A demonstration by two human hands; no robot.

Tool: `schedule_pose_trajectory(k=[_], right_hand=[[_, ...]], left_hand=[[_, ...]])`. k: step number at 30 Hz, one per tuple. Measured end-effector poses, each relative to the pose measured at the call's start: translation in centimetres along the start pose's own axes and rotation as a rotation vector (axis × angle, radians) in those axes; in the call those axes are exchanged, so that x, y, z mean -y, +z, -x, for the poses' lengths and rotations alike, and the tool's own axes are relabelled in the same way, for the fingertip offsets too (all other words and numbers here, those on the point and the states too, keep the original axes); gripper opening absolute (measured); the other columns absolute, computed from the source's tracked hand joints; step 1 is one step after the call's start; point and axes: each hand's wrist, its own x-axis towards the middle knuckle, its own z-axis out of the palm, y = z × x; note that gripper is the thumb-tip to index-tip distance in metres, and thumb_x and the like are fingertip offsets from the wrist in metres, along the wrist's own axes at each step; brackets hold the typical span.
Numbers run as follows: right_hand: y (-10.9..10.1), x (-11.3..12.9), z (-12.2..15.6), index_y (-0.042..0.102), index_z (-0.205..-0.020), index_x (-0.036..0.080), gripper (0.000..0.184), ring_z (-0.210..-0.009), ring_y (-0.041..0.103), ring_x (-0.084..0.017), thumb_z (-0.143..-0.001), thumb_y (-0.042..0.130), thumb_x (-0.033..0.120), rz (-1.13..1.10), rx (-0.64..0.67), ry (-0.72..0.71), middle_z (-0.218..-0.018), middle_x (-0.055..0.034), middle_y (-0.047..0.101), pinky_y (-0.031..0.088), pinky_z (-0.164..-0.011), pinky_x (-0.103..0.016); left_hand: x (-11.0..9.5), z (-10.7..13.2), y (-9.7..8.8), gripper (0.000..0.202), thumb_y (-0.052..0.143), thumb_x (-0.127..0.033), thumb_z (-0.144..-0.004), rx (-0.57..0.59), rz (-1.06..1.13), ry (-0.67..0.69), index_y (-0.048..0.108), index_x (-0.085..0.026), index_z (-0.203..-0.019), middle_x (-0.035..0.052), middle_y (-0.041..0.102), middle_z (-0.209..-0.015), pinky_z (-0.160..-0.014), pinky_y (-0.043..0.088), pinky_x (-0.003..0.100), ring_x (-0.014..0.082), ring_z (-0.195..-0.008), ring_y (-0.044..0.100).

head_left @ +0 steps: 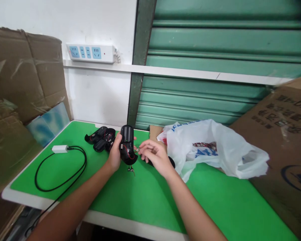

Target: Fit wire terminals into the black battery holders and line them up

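My left hand (114,155) is closed around the side of a black plastic housing (127,135) with thin red wires inside, held upright above the green table mat. My right hand (157,156) is beside it, thumb and fingertips pinched on a small wired component (137,150) at the housing's right edge. Another small component (130,170) dangles by wires from the lower end. More black plastic housings (100,139) lie behind my left hand, some showing red wires. A dark curved piece (172,162) lies partly hidden behind my right hand.
On the left sits a white adapter (60,149) with a looped black cable (37,180) running off the table edge. A white plastic bag (225,147) lies at right. Cardboard boxes (27,67) flank both sides. A power strip (90,53) is on the wall.
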Motion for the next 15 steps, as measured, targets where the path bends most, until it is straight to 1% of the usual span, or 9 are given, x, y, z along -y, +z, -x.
schedule_pose_trajectory(k=[5, 8, 11, 15], right_hand=[[-0.1, 0.1, -0.2, 0.068, -0.089, 0.022, 0.029, -0.055, 0.059, -0.012, -0.072, 0.084, 0.040, -0.098, -0.085, -0.077, -0.066, 0.0031, 0.064, 0.046, -0.045, -0.022], [0.0, 0.1, -0.1, 0.069, -0.090, 0.022, 0.028, -0.052, 0.056, -0.012, -0.074, 0.084, 0.040, -0.146, -0.101, -0.091, -0.063, 0.0040, 0.064, 0.045, -0.046, -0.023], [0.2, 0.1, 0.0, 0.070, -0.090, 0.023, 0.026, -0.051, 0.056, -0.011, -0.075, 0.084, 0.039, -0.209, -0.110, -0.082, -0.062, 0.0045, 0.064, 0.044, -0.047, -0.023], [0.5, 0.2, 0.1, 0.071, -0.091, 0.023, 0.025, -0.052, 0.057, -0.011, -0.075, 0.084, 0.036, -0.299, -0.102, -0.053, -0.064, 0.0052, 0.063, 0.043, -0.048, -0.023]], left_hand=[[0.7, 0.0, -0.2, 0.071, 0.071, -0.066, -0.084, 0.058, -0.108, 0.017, 0.054, -0.021, -0.136, 0.0070, 0.078, -0.105, -0.059, 0.059, 0.028, 0.0212, -0.074, 0.077], [1.2, 0.0, -0.2, 0.072, 0.069, -0.068, -0.085, 0.097, -0.171, 0.004, 0.052, -0.021, -0.137, 0.0058, 0.076, -0.103, -0.056, 0.056, 0.026, 0.0177, -0.068, 0.073], [1.5, -0.1, -0.3, 0.071, 0.068, -0.066, -0.086, 0.119, -0.199, -0.027, 0.051, -0.022, -0.138, 0.0028, 0.074, -0.098, -0.059, 0.056, 0.027, 0.0151, -0.064, 0.069], [1.7, -0.1, -0.2, 0.069, 0.068, -0.065, -0.086, 0.132, -0.213, -0.038, 0.053, -0.021, -0.137, 0.0008, 0.071, -0.092, -0.061, 0.054, 0.027, 0.0148, -0.065, 0.067]])
